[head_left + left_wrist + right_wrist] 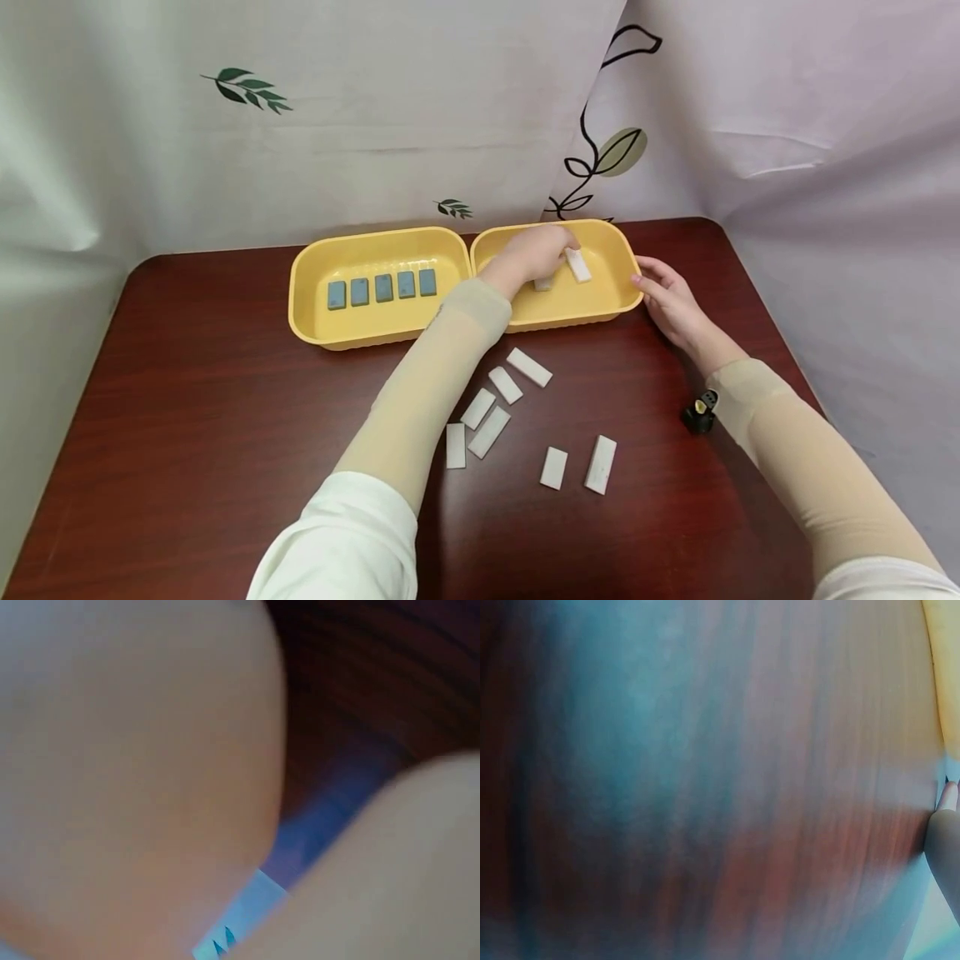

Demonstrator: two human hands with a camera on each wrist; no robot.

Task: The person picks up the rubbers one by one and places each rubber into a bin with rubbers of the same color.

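In the head view, my left hand reaches into the right yellow tray. Its fingertips pinch the upper end of a white block above the tray floor or on it; I cannot tell which. Another white block shows partly from under that hand. My right hand holds the tray's right end, thumb at the rim. The right wrist view catches a strip of the yellow tray and part of a finger. Blurred skin fills most of the left wrist view, hiding the fingertips.
Left of this tray, touching it, stands another yellow tray with a row of several blue-grey blocks. Several loose white blocks lie on the dark red wooden table. A small black object is by the right wrist. Curtains hang behind.
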